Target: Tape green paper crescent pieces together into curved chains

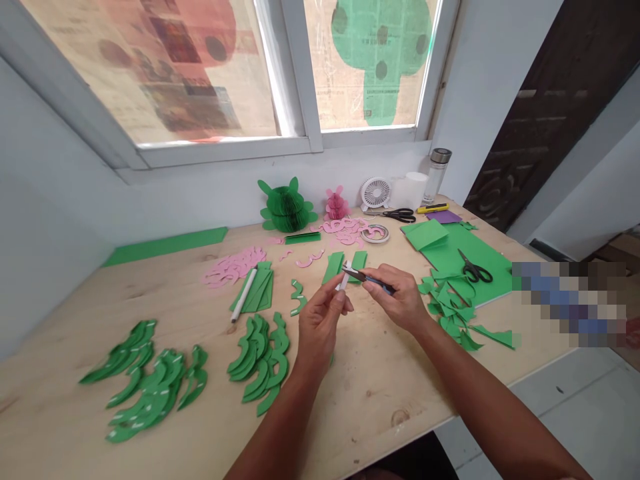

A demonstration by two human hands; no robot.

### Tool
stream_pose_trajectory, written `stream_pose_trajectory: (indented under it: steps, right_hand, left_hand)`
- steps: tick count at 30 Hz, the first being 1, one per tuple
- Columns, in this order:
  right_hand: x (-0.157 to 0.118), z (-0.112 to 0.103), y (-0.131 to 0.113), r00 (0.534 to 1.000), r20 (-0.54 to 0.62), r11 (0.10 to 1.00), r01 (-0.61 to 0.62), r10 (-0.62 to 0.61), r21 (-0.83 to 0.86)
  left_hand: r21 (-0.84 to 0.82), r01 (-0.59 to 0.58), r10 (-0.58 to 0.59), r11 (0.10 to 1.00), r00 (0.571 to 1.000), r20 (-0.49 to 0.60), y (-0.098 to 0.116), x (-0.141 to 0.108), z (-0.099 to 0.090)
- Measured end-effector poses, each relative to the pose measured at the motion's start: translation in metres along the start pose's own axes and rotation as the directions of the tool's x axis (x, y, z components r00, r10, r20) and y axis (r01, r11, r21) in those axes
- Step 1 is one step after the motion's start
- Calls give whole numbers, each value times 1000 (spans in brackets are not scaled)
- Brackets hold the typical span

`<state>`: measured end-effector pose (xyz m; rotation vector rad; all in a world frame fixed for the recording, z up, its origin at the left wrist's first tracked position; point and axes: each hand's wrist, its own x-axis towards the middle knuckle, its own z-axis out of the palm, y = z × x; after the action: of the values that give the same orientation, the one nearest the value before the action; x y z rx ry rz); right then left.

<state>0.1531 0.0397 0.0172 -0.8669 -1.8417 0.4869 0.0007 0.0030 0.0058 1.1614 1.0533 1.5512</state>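
Note:
My left hand (pixel 323 327) pinches a small white strip (pixel 343 277) upright between thumb and fingers. My right hand (pixel 395 299) grips a slim dark tool (pixel 369 279) with a blue grip and a metal tip, and that tip touches the strip. Just behind both hands lie two green paper strips (pixel 334 267) on the wooden table (pixel 380 387). Heaps of curved green paper pieces (pixel 259 359) spread to the left of my hands, and green offcuts (pixel 450 303) lie to their right.
Pink paper scraps (pixel 233 267), a white marker (pixel 244 295), and black scissors (pixel 475 269) on a green sheet lie about. Along the back stand green (pixel 286 207) and pink (pixel 336 205) honeycomb paper figures, a small fan (pixel 375 193), a tape roll (pixel 375 233), and a glass bottle (pixel 435 175).

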Motion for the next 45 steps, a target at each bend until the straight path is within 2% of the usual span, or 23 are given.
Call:
stream_pose_trajectory:
  steps: [34, 38, 40, 42, 45]
  right_hand:
    - [1, -3, -4, 998, -48, 993, 44, -49, -106]
    - [0, -4, -2, 996, -68, 987, 38, -49, -155]
    - [-1, -4, 0, 995, -70, 979, 49, -64, -200]
    - [-2, -3, 2, 992, -77, 961, 72, -96, -267]
    - [-4, -3, 4, 984, -81, 917, 115, -157, -381]
  left_hand:
    - [35, -14, 13, 999, 999, 35, -1, 0, -2]
    - [102, -29, 23, 994, 998, 56, -5, -1, -1]
    - [194, -67, 46, 979, 993, 111, -7, -3, 0]
    - [310, -156, 98, 938, 976, 194, -9, -5, 1]
    - [496, -349, 197, 795, 922, 332, -11, -7, 2]
